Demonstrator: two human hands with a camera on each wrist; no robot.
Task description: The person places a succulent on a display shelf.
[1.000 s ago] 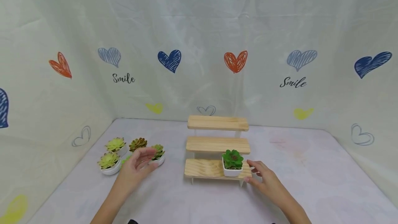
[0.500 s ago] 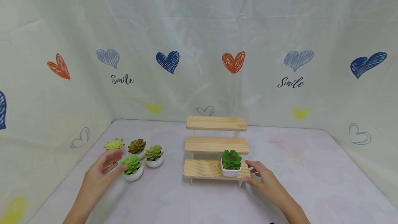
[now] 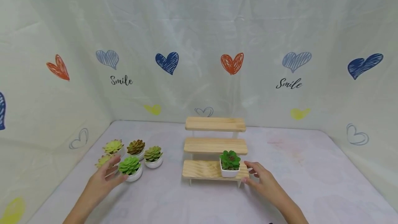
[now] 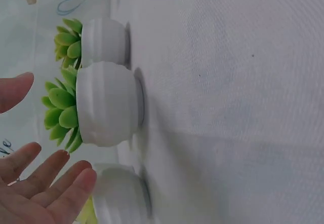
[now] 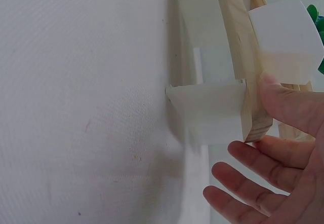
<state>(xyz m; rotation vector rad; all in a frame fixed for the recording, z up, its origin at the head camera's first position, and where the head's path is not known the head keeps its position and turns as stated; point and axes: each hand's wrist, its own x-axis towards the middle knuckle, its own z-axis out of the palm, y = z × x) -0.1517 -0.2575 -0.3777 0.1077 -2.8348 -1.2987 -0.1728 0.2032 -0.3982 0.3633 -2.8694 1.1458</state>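
Note:
My left hand (image 3: 101, 181) is beside a bright green succulent (image 3: 129, 165) in a round white pot. Its thumb and fingers are spread on either side of the leaves, holding nothing; the left wrist view shows a gap between the fingertips and this white pot (image 4: 109, 105). A three-tier wooden plant stand (image 3: 199, 169) stands at the middle of the table. My right hand (image 3: 264, 181) holds the right end of its lowest board, thumb at the front edge and forefinger farther back. On that board, near this hand, sits a dark green succulent (image 3: 230, 163) in a square white pot.
Around the left hand stand more potted succulents: a brown one (image 3: 135, 147), an olive green one (image 3: 153, 154), and two yellow-green ones, the rear one (image 3: 113, 146) and a front one (image 3: 102, 161) partly behind the fingers. A heart-printed curtain (image 3: 199, 44) encloses the table.
My left hand has moved left from near the olive succulent, then slightly back in toward the bright green one. My right hand stays at the stand's end. The view has shifted slightly.

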